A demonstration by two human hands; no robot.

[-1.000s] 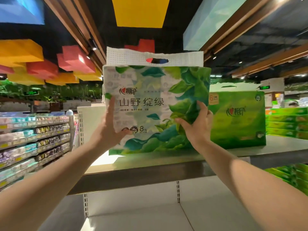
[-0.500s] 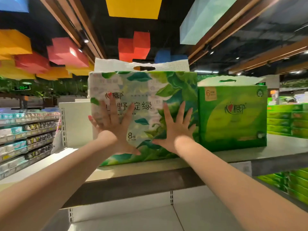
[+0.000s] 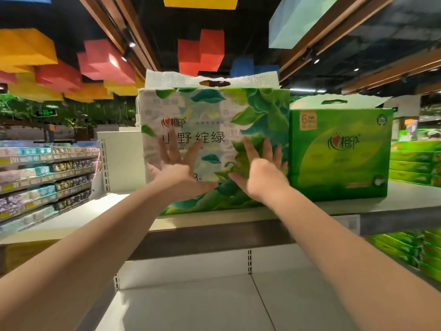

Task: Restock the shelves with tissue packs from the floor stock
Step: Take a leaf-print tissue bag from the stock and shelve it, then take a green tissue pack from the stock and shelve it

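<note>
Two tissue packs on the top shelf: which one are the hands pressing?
The white leaf-print pack, left of the solid green pack; both the left hand and right hand lie flat on its front.

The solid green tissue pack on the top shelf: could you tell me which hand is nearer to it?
Right. The right hand presses the leaf-print pack just beside the solid green tissue pack; the left hand is farther left.

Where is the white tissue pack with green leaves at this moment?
In the head view, the leaf-print tissue pack stands at centre on the top shelf, directly left of the plain green pack.
</note>
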